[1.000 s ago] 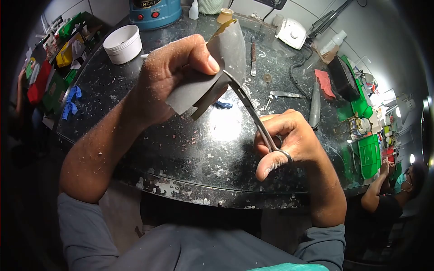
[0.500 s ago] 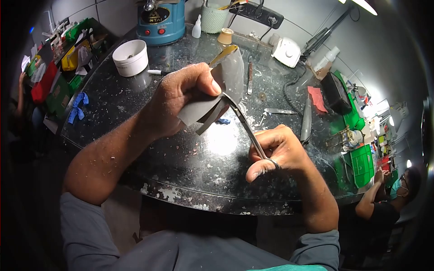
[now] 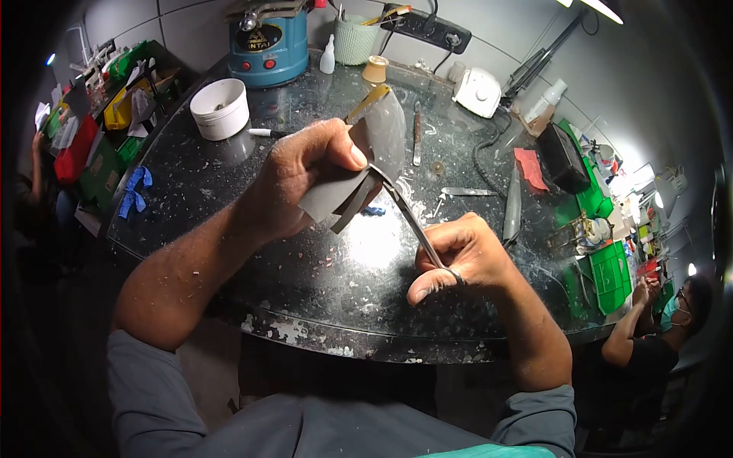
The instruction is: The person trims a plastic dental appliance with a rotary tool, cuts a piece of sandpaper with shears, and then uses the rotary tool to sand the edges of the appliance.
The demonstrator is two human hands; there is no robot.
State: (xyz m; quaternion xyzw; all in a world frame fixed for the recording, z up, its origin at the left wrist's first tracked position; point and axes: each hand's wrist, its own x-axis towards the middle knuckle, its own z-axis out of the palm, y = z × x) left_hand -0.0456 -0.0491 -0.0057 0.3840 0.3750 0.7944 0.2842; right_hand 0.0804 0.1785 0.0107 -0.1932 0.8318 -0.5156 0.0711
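My left hand point(image 3: 309, 164) pinches a folded grey sheet of sandpaper point(image 3: 380, 136), thumb on top, above the worktable. One upper corner of the sheet shows a yellowish-brown face, and a narrow strip hangs from its lower side. My right hand point(image 3: 466, 256) holds slim metal scissors point(image 3: 412, 216), with the thumb through one loop. Their blade tips meet the sandpaper just beside my left thumb; how far apart the blades are is hard to make out. Pale dust covers the left hand and forearm.
On the dark, paint-flecked table point(image 3: 305, 286) stand a white tub point(image 3: 220, 111) and a blue machine point(image 3: 269, 53). A knife-like tool point(image 3: 417, 133), a metal spatula point(image 3: 469, 191) and red sheet point(image 3: 531, 169) lie beyond my hands. Green trays point(image 3: 611, 278) and a masked person point(image 3: 657, 328) are at right.
The view has shifted slightly. Both hands, the sandpaper and the scissors appear a little further left. The scissors stay at the sheet, and the hanging strip has changed its angle slightly.
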